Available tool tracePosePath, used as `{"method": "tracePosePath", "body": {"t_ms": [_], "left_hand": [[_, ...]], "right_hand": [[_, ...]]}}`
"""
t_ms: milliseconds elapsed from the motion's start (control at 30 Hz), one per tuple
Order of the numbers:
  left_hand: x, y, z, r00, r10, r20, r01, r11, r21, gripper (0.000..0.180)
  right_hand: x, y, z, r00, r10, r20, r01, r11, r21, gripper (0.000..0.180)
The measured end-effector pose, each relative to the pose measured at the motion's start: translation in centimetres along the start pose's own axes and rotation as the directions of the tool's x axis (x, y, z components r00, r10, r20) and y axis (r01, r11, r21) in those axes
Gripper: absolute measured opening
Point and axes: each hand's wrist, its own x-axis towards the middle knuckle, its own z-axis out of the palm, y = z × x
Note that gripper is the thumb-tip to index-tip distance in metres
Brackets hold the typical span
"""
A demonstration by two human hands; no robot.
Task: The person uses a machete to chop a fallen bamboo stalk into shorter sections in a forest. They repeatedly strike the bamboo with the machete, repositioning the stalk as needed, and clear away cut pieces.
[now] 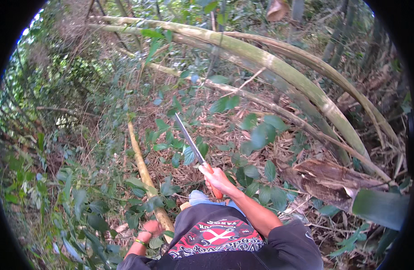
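Two hands in view, both the person's own, coming up from the lower edge. Right hand (219, 181) wrapped tight around the orange handle (214, 184) of a long knife (191, 144), fist closed, handle end showing below the fingers. Blade (188, 137) is slim, grey, straight. Long axis runs diagonal: from the fist at centre frame up and to the left, tip pointing away from the body toward the leaf litter and the green shrub leaves (256, 135) ahead. Blade held above ground, not seen touching any stem.

Left hand (149, 228) low at left, partly screened by leaves; it sits at the near end of a cut bamboo pole (141, 164). Fingers look curled against the pole, but the foliage hides enough that I cannot tell whether the grasp is closed. A yellow-green band shows at that wrist.

Pole lies on the ground, pale yellow-brown, long axis running from the left hand upward and slightly left, roughly parallel to the blade and just left of it, the two apart.

Beyond: several thick green bamboo culms (279, 67) arch across the upper right. A dry brown sheath (328, 177) lies at right. Person's dark shirt with a red-and-white print (216, 234) fills the bottom centre.
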Motion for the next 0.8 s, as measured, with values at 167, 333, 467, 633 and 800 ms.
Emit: {"method": "tracePosePath", "body": {"t_ms": [167,333,467,633,800], "left_hand": [[1.7,7.1,-16.1,0.484,0.076,-0.871,-0.450,0.876,-0.173,0.036],[7.1,15.0,-25.7,0.333,0.235,-0.913,-0.652,0.757,-0.043,0.050],[9.9,20.8,-28.1,0.276,0.344,-0.898,-0.733,0.679,0.035,0.051],[10.3,23.3,-26.6,0.269,0.435,-0.859,-0.866,0.499,-0.019,0.050],[10.5,19.6,-22.9,0.464,0.336,-0.820,-0.820,0.513,-0.253,0.048]], "right_hand": [[-2.4,2.6,-3.2,0.974,-0.039,-0.224,0.071,0.988,0.138,0.043],[-4.3,4.0,-7.7,0.860,-0.133,-0.492,0.123,0.991,-0.053,0.041],[-4.0,-5.6,-13.0,0.626,-0.611,-0.484,0.101,0.679,-0.727,0.046],[-4.8,-25.5,-14.4,0.416,-0.897,-0.147,0.198,0.247,-0.949,0.058],[-2.1,-32.0,-20.8,0.657,-0.743,-0.126,-0.039,0.134,-0.990,0.070]]}}
